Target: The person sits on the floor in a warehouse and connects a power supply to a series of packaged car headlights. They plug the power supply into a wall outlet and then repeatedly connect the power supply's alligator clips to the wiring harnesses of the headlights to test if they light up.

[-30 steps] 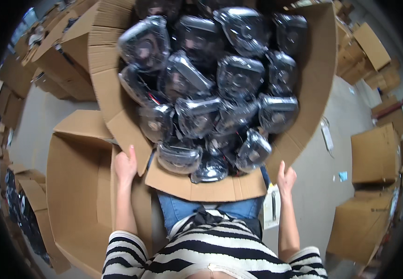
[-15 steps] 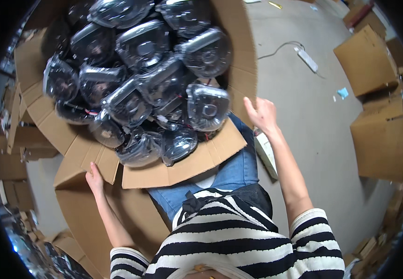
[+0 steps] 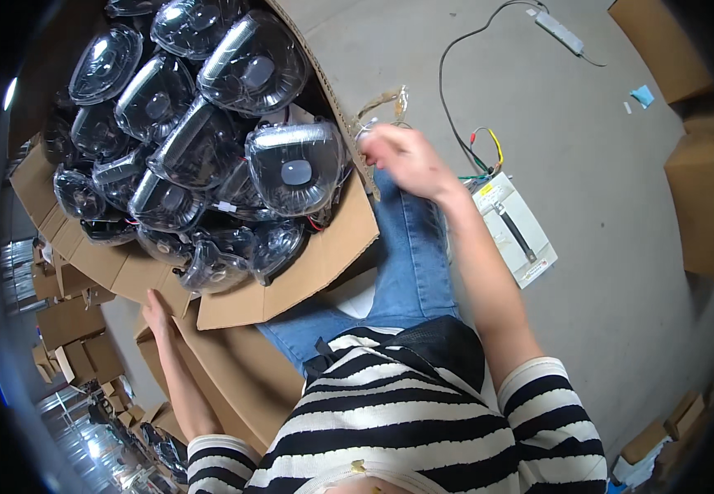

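Observation:
A big cardboard box is piled with several black headlamps with clear lenses. My left hand lies flat against the box's lower left flap, fingers apart. My right hand is at the box's right edge, blurred, near a small scrap of clear wrapping; whether it grips anything is unclear. My blue trousers and striped top fill the lower middle.
A white rectangular device with coloured wires lies on the grey floor right of my leg. A cable runs to a long white unit at the top. Cardboard boxes stand at the right and lower left.
The view has swung left and closer to the box. My right hand moved from the box's flap up along its right edge. My left hand stays on the lower left flap.

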Tool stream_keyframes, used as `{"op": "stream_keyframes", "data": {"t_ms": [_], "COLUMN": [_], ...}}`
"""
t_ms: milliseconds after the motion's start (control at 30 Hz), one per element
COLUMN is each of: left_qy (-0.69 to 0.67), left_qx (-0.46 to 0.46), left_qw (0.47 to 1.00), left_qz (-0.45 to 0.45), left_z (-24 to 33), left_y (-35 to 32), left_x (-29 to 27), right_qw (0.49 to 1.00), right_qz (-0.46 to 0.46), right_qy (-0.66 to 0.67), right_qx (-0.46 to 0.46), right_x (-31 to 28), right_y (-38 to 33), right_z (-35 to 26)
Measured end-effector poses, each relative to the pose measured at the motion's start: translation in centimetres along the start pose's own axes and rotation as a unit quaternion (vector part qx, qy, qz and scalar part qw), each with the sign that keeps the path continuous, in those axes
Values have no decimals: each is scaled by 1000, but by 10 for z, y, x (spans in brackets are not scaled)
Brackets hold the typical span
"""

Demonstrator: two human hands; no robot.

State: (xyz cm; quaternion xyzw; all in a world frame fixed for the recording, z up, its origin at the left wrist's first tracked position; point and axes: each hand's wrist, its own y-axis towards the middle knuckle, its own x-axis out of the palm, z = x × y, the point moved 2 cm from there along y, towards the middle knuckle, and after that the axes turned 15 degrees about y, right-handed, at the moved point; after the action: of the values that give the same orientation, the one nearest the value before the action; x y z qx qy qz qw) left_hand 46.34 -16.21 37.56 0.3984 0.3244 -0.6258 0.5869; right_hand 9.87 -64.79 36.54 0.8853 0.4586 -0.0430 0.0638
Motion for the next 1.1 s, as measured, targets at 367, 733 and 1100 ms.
{"op": "stream_keyframes", "data": {"t_ms": [367,733,1100], "left_qy": [26,-3,2], "left_qx": [-28,20,-13], "left_qw": [999,1000,1000], "left_qz": [-17,3,-5], "left_z": [-1,0,-8], "left_y": [0,-2,-2], "left_x": [3,1,-5], "right_qw": [970,935,977], "right_qz": [-194,-272,-193], "right_qy": [-93,-85,-34], "right_qx": [116,211,84], "right_x": [42,34,36], "right_y": [58,69,36], "right_z": [131,113,90]}}
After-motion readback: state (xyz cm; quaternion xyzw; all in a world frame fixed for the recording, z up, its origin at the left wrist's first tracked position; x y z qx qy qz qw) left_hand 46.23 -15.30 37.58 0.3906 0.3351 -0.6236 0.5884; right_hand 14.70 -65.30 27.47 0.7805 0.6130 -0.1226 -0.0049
